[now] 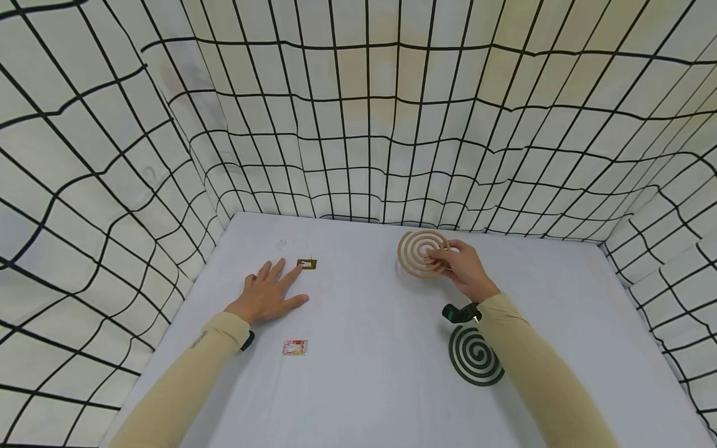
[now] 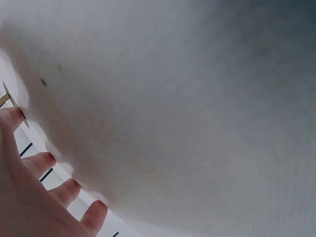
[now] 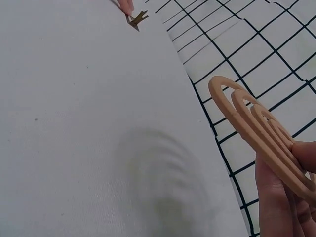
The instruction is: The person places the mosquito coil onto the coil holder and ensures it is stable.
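My right hand (image 1: 466,269) pinches a tan mosquito coil (image 1: 417,264) by its right side, thumb over its face. In the right wrist view the coil (image 3: 242,116) is tilted, raised over the table, which bears its shadow. On the left, my left hand (image 1: 267,294) is spread with straight fingers on the white table (image 1: 370,361). Its index fingertip touches a small brass-coloured metal coil stand (image 1: 307,264), whose thin prong sticks up. Below my right wrist lies a dark green mosquito coil (image 1: 476,358), partly hidden by the sleeve.
A small red and yellow printed packet (image 1: 295,348) lies on the table near my left forearm. Black-lined grid netting (image 1: 370,124) over pale sheeting rises behind the table's far edge and along both sides. A black wrist camera (image 1: 460,313) hangs over the green coil.
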`<state>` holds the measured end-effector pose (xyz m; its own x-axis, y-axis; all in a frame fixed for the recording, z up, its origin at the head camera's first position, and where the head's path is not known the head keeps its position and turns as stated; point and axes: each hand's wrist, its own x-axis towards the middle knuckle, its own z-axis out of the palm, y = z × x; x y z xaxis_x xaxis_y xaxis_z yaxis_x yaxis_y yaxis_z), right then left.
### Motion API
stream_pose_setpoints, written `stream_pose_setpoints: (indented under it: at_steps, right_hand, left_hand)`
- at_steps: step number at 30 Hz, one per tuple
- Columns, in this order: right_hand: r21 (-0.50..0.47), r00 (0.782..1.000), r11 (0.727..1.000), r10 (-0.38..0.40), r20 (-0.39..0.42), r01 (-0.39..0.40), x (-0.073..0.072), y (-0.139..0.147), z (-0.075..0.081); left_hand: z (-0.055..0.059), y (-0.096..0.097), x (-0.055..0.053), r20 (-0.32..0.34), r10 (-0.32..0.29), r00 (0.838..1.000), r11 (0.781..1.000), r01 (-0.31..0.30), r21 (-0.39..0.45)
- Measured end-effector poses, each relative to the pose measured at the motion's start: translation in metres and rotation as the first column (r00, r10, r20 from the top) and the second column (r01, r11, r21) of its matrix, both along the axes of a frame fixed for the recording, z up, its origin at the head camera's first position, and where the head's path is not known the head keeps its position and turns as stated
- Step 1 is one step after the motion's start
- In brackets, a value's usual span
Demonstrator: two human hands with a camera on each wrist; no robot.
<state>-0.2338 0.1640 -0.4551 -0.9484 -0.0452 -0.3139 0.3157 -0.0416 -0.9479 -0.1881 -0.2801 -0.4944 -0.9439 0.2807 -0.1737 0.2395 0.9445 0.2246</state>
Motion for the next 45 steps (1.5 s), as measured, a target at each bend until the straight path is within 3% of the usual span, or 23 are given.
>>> stream_pose_setpoints:
  at_steps: [45]
  right_hand:
    - [-0.100,0.995,0.990,0.098,0.006,-0.096,-0.022,-0.100,-0.003]
  left_hand:
    - [0.000,-0.001,-0.001,0.010,0.008,1.000,1.000,-0.008,-0.018]
